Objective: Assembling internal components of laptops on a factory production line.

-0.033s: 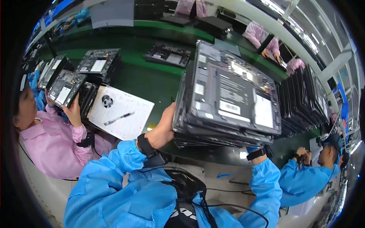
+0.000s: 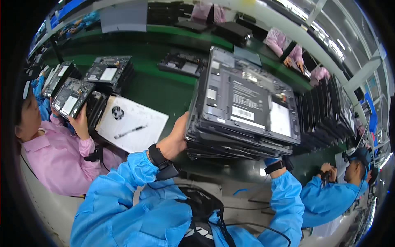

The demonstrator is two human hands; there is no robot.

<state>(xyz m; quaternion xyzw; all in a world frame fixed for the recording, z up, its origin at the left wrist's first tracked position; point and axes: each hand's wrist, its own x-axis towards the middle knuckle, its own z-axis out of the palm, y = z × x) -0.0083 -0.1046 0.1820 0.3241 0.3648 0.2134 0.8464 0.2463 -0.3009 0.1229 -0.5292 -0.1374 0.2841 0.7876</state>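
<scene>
Device stack shifted slightly left, gripped by left hand — handling still under way; right hand hidden behind — grip cannot be told.

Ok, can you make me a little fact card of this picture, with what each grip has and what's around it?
Left grip: holding the left side of the stack
Right grip: hidden by the stack; only the wrist shows clearly
Stack: dark gadget panels, held up above the table
Table: green
Paper: white, left of the stack, with a pen on it
Left neighbour: in pink, holding a panel
Right neighbour: in blue
</scene>
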